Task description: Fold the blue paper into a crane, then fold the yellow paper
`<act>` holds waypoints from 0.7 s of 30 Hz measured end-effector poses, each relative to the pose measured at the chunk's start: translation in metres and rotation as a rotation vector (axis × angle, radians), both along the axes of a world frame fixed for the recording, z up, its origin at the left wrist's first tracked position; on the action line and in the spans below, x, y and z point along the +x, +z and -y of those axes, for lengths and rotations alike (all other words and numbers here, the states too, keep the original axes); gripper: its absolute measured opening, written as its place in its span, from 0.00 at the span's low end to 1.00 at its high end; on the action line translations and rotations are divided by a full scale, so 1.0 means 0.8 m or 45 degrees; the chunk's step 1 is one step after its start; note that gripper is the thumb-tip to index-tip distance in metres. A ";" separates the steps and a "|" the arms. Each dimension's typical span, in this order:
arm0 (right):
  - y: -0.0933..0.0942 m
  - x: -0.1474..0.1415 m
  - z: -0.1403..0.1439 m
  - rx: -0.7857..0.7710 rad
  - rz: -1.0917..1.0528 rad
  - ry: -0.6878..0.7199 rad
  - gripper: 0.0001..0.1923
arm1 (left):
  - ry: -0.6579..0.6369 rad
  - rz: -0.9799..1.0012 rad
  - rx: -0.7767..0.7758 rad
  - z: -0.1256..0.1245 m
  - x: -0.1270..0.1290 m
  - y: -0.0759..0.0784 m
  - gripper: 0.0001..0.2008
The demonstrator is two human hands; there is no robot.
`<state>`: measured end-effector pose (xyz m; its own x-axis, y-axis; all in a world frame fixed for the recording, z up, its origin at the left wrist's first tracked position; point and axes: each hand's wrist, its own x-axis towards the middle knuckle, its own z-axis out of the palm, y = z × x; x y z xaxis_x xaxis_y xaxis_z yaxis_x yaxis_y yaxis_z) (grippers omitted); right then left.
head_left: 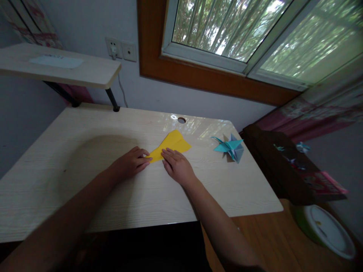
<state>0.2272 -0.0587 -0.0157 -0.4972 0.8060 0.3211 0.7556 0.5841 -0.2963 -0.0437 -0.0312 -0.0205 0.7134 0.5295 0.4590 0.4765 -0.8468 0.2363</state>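
Covering yellow paper near end: both hands.

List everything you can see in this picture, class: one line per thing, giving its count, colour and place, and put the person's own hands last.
yellow paper: one, yellow, partly folded, flat on the desk under both hands' fingertips
paper crane: one, blue, on the desk, right of the yellow paper
desk: one, pale wood, with a round hole near its back edge
shelf: one, pale wood, raised at back left
wall sockets: two, white, on the wall above the desk
window: one, brown frame, trees outside
dark box: one, dark brown, right of the desk
bin: one, green with white lid, floor at lower right
left hand: one, pressing the paper
right hand: one, pressing the paper
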 end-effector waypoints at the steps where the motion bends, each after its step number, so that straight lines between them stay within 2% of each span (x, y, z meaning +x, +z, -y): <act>1: 0.000 0.001 0.000 -0.002 0.007 -0.013 0.20 | -0.008 0.002 -0.004 0.000 0.000 0.000 0.13; 12: 0.003 0.006 0.000 0.064 -0.020 -0.161 0.20 | -0.094 0.001 -0.063 0.007 0.001 0.011 0.14; 21: -0.001 0.009 -0.002 0.078 -0.045 -0.177 0.21 | -0.138 -0.029 -0.054 0.006 0.000 0.009 0.16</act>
<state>0.2340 -0.0575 -0.0168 -0.3697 0.8446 0.3871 0.8203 0.4924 -0.2909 -0.0440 -0.0362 -0.0136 0.7777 0.4672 0.4206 0.3883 -0.8832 0.2631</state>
